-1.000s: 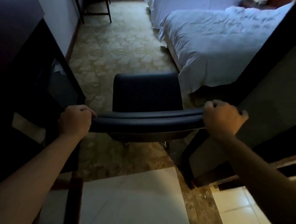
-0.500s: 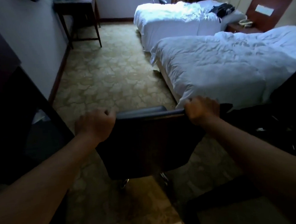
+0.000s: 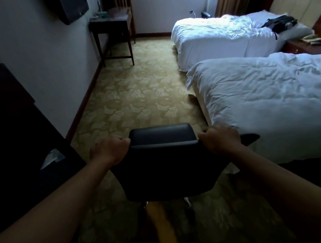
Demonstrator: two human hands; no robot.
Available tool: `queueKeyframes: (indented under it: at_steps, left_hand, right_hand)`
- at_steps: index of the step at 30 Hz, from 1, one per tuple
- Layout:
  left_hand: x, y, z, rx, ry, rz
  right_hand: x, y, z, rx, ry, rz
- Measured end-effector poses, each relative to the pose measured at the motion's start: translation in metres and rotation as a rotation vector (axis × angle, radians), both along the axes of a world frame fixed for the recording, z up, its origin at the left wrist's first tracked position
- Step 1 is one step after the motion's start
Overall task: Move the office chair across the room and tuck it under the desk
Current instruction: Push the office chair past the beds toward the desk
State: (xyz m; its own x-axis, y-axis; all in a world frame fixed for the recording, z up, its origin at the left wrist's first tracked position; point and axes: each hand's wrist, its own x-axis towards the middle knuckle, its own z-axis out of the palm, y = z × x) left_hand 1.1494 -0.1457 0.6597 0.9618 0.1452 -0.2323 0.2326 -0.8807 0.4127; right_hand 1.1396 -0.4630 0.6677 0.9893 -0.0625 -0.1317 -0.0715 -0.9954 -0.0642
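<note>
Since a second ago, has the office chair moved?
Yes. The office chair, gripped by the left hand and right hand, has rolled forward off the tile threshold onto the carpet, now alongside the near bed.

2 white beds (image 3: 263, 100) at right; black bag (image 3: 279, 24) on far bed; wall-mounted TV (image 3: 72, 9)

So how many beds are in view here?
2. The near bed sits right of the chair; the far bed is beyond it by the window. None seem hidden.
</note>
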Motion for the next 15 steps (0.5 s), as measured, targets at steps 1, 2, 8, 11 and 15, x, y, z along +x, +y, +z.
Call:
queueKeyframes:
  at_steps: [1,2,8,11,15]
  left_hand:
    - [0.017,-0.001,0.003,0.001,-0.002,0.006]
    - [0.034,-0.001,0.004,-0.001,-0.008,-0.003]
    - [0.149,0.008,-0.001,0.067,-0.065,-0.061]
    - [0.208,0.006,-0.003,0.107,-0.079,-0.048]
    - [0.280,0.003,0.001,-0.065,-0.023,-0.033]
  right_hand:
    - [0.018,-0.001,0.000,-0.003,0.009,-0.005]
    - [0.034,0.000,0.001,0.004,0.015,-0.015]
    - [0.141,0.009,0.000,0.025,-0.005,-0.020]
    - [0.201,0.008,-0.003,0.032,0.005,-0.066]
    - [0.272,0.007,0.004,0.053,0.041,-0.080]
